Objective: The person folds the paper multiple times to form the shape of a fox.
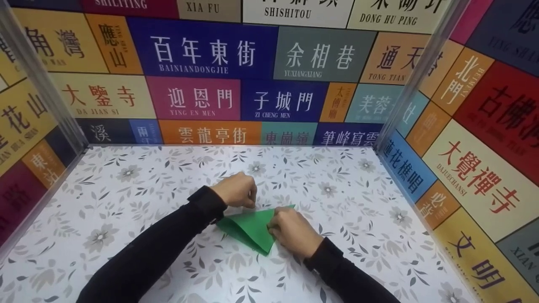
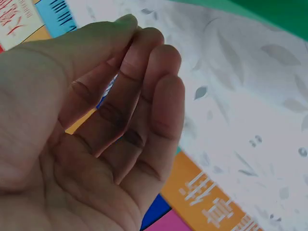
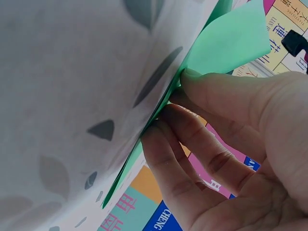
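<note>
A sheet of green paper (image 1: 254,225), folded to pointed corners, lies on the floral table surface in the head view. One layer stands a little apart from the layer below it along the near edge. My right hand (image 1: 293,230) pinches the paper at its right side; in the right wrist view the thumb lies on the green paper (image 3: 231,43) with the fingertips at its edge. Beyond the paper's far left edge, my left hand (image 1: 237,190) hovers apart from it. Its fingers (image 2: 166,103) curl loosely, thumb near the index fingertip, with nothing held between them.
Floral-patterned covering (image 1: 126,202) spreads across the table. Upright panels with colourful printed signs (image 1: 202,50) enclose the back and both sides, joined by clear corner strips (image 1: 406,97). Black sleeves (image 1: 156,242) cover both forearms.
</note>
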Motion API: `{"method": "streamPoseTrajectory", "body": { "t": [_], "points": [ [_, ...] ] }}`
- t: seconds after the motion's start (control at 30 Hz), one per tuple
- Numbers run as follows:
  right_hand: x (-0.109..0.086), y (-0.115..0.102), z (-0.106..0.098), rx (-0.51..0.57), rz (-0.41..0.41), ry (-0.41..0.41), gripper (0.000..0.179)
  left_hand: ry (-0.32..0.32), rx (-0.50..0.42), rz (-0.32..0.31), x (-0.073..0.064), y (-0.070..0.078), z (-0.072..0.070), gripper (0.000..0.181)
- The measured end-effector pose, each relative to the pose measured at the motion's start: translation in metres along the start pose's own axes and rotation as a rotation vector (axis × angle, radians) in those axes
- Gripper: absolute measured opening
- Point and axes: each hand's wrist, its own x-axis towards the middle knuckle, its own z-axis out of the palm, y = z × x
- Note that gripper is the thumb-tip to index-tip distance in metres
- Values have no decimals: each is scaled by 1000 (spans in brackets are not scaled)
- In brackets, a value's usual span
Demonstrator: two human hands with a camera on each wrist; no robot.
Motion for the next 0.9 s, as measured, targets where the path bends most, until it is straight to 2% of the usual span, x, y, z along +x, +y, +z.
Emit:
{"method": "streamPoseTrajectory", "body": {
  "t": [0.1, 0.27, 0.47, 0.63, 0.9],
  "points": [
    [0, -1, 1, 2, -27, 12, 15, -50, 1, -13, 8, -2, 4, 6],
    [0, -2, 2, -7, -74, 39, 19, -101, -11, -69, 16, -1, 9, 9],
    [0, -1, 3, -8, -67, 43, 18, -163, -9, -131, 23, 4, 10, 4],
    [0, 0, 2, -10, -63, 36, 18, -182, -4, -155, 26, 7, 12, 9],
    [0, 1, 1, -21, -87, 57, 18, -171, 0, -170, 26, 9, 13, 8]
  ]
}}
